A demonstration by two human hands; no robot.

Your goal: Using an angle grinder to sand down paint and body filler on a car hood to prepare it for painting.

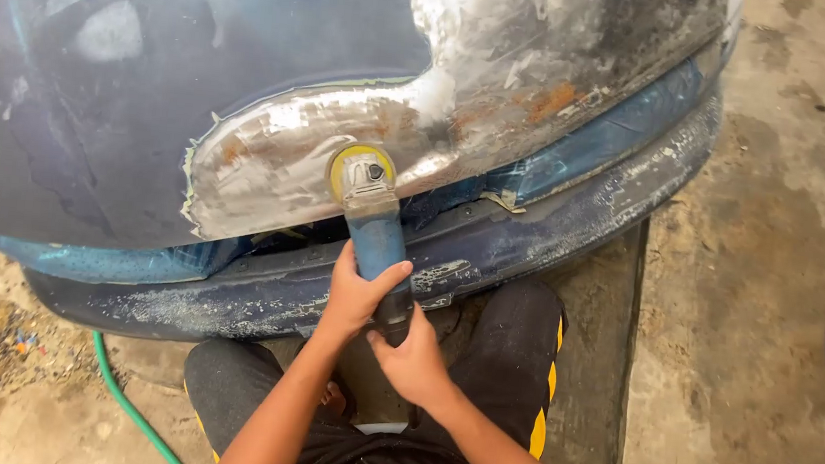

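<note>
Concrete floor (775, 294) lies under a blue car panel (142, 139); left hand (357, 292) and right hand (413, 361) both grip the blue angle grinder (373, 224).

Soft, even daylight, sharp focus throughout, dull glare on the bare metal patch (504, 91), faint shadows beneath.

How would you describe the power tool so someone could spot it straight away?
Find the dark blue car panel with its patch of bare metal. Against that patch's lower edge sits the grinder, gripped by the left hand and right hand. Its yellow disc sets it apart.
</note>
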